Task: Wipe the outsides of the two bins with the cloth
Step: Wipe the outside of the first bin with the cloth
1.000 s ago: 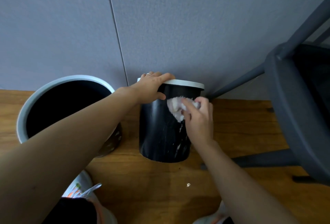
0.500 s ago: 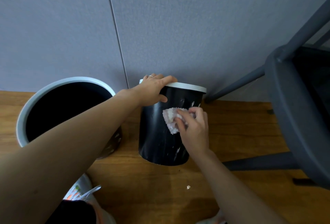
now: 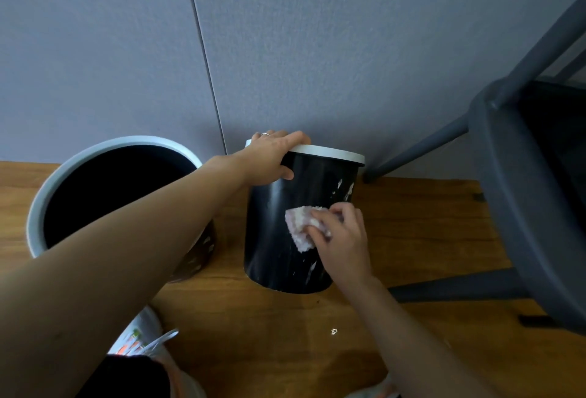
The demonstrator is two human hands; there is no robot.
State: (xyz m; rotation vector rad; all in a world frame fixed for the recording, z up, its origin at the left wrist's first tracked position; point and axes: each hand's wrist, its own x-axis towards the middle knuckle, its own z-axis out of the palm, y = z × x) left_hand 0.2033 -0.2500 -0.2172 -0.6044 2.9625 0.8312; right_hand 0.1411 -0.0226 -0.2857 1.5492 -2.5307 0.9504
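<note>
While left hand (image 3: 269,156) grips the small black bin's (image 3: 279,239) white rim and right hand (image 3: 341,236) presses the bunched cloth (image 3: 301,226) mid-wall, wiping of bin one looks underway; next probably streaks nearer its base, then big bin (image 3: 104,156) to its left.

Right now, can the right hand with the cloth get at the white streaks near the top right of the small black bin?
Probably yes. The right hand presses the pale crumpled cloth on the small black white-rimmed bin, just below the white streaks. Nothing lies between; the left hand grips the rim further left.
</note>
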